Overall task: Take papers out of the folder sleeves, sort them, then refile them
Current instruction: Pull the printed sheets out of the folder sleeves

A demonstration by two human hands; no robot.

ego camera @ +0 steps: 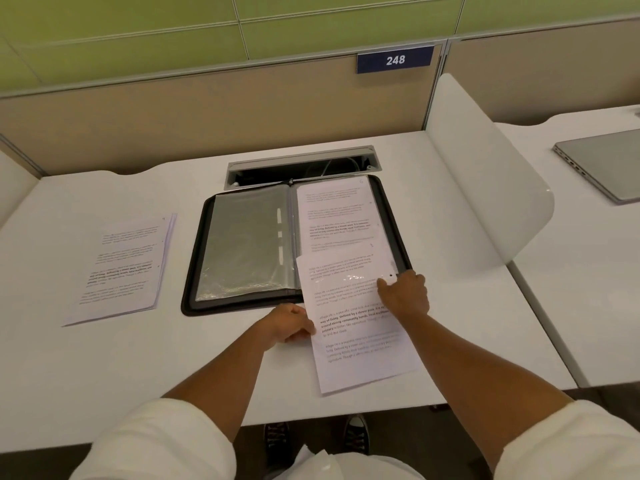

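Sheet point(360, 327) long axis 12–6, top end in folder point(242, 244) right sleeve. Left hand point(289, 325) pinches its 9 o'clock edge; right hand point(405, 294) grips the 3 o'clock edge.

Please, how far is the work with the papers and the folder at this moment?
Done: a stack of papers lies on the desk left of the open folder, and the left sleeves look empty. In hand: the left hand and right hand hold a sheet partly out of the right side. Left: another printed page remains there; whether sorting is finished, I cannot tell.
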